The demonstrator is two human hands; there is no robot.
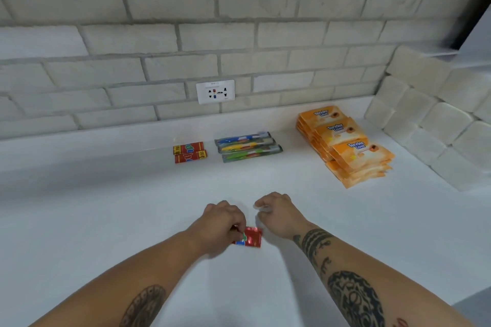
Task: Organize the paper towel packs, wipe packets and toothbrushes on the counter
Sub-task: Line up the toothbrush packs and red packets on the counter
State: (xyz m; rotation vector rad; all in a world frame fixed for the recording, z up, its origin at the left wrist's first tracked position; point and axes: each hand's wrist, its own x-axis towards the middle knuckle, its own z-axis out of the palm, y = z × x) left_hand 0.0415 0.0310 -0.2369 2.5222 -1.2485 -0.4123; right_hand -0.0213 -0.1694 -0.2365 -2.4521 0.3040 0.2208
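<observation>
Left hand point(221, 223) pinches red packet point(249, 237) on counter point(106, 207), well apart from toothbrushes point(248, 146); right hand point(276, 214) curled, empty.

I see bare tabletop point(106, 207) from 7 through 10 o'clock, open for a pass. At 12, red packs point(190, 152) and toothbrushes point(248, 146) line the back wall. At 2, the orange stack point(345, 143) blocks (the tile corner point(430, 119) just behind it).

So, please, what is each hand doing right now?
Left hand: closed on the red packet.
Right hand: fingers curled, apparently holding nothing.
</observation>
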